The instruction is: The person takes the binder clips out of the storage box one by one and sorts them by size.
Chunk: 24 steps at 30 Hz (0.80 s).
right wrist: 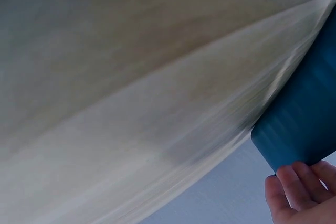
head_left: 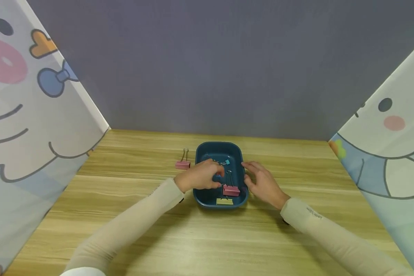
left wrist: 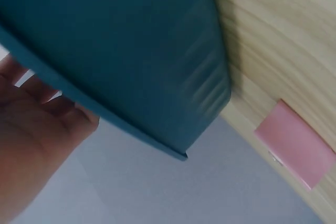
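Observation:
A dark blue rectangular bin [head_left: 201,202] stands on the table with several binder clips in it. My left hand [head_left: 204,174] reaches over its left rim, thumb and forefinger curved with a gap between them. Beside the thumb lies a pink binder clip [head_left: 231,191], in front of it a yellow binder clip [head_left: 224,201]. Farther back is a small blue binder clip [head_left: 226,162], partly hidden by the hand. My right hand [head_left: 263,184] touches the bin's right side with its fingertips. In the right wrist view, the fingers [right wrist: 295,190] rest against the bin's wall [right wrist: 299,129].
Another pink binder clip [head_left: 183,165] stands on the wooden table [head_left: 207,241], just left of the bin, its wire handles pointing back; the left wrist view shows this pink clip [left wrist: 296,145] too. Behind the table rises a grey panel [head_left: 207,69]. Cartoon-printed sheets flank both sides.

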Available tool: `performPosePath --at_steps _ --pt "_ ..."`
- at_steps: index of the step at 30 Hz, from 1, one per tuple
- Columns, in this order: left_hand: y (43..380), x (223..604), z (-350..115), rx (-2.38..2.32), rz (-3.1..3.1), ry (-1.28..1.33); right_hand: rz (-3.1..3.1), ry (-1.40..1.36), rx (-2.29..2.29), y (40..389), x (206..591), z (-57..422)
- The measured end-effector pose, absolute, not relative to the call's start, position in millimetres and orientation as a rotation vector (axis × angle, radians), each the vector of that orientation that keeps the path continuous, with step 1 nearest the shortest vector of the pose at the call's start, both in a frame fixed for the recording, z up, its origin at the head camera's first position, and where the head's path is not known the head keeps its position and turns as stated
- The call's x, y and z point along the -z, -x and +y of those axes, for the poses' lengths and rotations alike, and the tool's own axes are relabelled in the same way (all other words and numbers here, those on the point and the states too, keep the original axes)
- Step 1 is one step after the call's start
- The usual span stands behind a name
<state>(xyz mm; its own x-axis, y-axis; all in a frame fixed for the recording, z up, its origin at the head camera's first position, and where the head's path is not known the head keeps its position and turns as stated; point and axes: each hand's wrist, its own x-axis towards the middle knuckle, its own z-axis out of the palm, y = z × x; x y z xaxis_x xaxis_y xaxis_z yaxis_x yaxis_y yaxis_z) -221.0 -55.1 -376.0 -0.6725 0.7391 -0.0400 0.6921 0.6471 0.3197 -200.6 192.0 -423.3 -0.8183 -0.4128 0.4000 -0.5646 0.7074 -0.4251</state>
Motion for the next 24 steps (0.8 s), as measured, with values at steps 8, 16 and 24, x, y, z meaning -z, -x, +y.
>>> performPosePath --at_steps 8,16,24 --pt "216.4 383.7 -45.8 -0.361 2.661 -1.118 -2.632 -0.768 -0.790 198.2 428.2 194.7" --pt "214.6 386.0 -38.1 -0.327 2.670 -1.138 -2.651 -0.756 -0.781 197.6 429.3 194.1" --pt "214.8 389.1 -29.9 -0.295 2.649 -1.188 -2.639 -0.762 -0.783 199.2 427.7 193.7"
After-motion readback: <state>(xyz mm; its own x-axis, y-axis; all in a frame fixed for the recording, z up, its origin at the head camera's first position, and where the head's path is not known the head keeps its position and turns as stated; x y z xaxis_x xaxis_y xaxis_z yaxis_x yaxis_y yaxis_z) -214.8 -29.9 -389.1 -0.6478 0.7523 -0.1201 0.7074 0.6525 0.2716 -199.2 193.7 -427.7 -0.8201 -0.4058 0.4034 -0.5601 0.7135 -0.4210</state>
